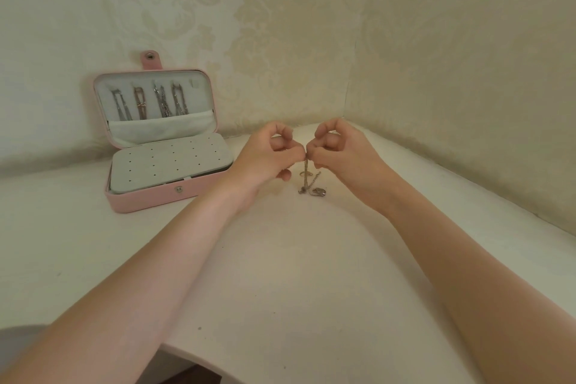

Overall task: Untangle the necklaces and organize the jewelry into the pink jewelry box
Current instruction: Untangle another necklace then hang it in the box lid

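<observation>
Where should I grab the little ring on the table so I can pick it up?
Pinch the ring by its rim, coming straight down from above with two fingers. It seems to lie flat on the white table, so only its thin band offers a hold. It sits right beside the chain hanging from both hands, left hand and right hand, so reach in carefully.

We saw a thin silver chain necklace [306, 172] hanging straight down at centre, its lower end pooled on the surface beside a small ring [304, 174]. Far left stood the open pink rectangular jewelry box [162, 137], four chains [151, 101] hung in its upright lid.
</observation>
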A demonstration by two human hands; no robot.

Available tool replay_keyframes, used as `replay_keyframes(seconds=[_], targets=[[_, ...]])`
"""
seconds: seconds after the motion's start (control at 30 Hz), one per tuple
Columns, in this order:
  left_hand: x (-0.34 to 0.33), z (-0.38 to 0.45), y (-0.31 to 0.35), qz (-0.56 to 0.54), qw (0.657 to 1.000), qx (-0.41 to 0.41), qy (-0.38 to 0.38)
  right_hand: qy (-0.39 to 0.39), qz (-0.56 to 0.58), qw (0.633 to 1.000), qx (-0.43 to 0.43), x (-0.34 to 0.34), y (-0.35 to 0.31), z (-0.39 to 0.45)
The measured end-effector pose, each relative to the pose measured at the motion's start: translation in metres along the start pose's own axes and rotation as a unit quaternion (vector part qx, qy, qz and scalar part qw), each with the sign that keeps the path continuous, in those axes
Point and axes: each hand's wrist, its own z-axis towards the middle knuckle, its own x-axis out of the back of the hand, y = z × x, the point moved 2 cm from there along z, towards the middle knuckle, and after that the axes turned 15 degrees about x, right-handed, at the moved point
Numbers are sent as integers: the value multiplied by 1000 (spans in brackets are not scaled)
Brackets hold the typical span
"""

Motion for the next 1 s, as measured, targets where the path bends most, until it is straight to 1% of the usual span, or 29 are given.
replay_keyframes(seconds=[0.07,0.17,0.2,0.23,0.33,0.37,0.43,0.57,0.67,0.77,0.87,1.0], targets=[[-1,0,0,-61,998,32,-11,26,60,998,-7,-1,2,1],[-1,0,-2,-112,992,58,-16,56,91,994,-11,-3,4,1],[-1,0,-2,-97,994,54,-5,57,80,995,-12,-4,5,0],[-1,1,-3,-56,998,39,14,50,52,997,-12,-5,6,-1],[-2,1,-4,93,994,-27,55,9,-108,994,20,-4,8,0],[-2,1,-5,117,991,-39,59,-2,-147,988,37,-4,8,1],[-2,2,-5,135,988,-50,60,-18,-173,983,61,-2,7,3],[1,4,-4,150,985,-63,57,-43,-180,980,66,5,6,4],[1,3,-4,154,986,-66,26,-66,-185,979,60,6,6,4],[1,2,-4,180,981,-75,-2,-90,-184,977,52,4,6,3],[-1,1,-2,193,977,-88,-11,-92,-143,985,23,3,6,1],[0,1,-1,166,983,-81,-13,-64,-60,996,-18,6,6,0]])
